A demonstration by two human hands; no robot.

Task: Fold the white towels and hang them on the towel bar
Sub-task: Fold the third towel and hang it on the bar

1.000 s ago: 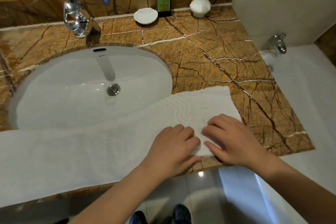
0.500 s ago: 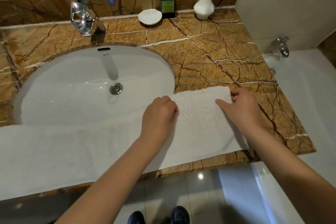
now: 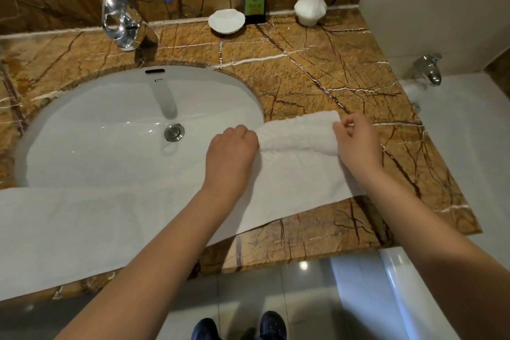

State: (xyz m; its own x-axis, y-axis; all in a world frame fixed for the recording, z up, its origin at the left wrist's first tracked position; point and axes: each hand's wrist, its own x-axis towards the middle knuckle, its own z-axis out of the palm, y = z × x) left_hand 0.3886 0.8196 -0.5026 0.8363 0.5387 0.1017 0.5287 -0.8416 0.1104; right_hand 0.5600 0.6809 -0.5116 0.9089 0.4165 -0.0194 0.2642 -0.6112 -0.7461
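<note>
On the brown veined bench (image 3: 317,77), along its near edge: white towel (image 3: 289,188), laid out lengthwise, left stretch covering the front of the white sink (image 3: 96,132), right end flat on the stone. Far edge of that right end lifted and rolled over toward the near side, a thick fold between the two grips. Left grip (image 3: 230,152) knuckles-up at the sink's right rim, fingers curled round the raised edge. Right grip (image 3: 357,144) at the far right corner, thumb and fingers pinching the cloth. Both forearms bare, reaching in from below. At the back of the bench: chrome tap (image 3: 121,22) behind the sink, small white dish (image 3: 226,21), dark pump bottle (image 3: 254,3) just beside it, white vase foot (image 3: 311,6) further right. Off the bench to the right, white bathtub (image 3: 469,146) with chrome fitting (image 3: 429,69). Dark shoes (image 3: 271,324) on grey floor tiles at bottom
</note>
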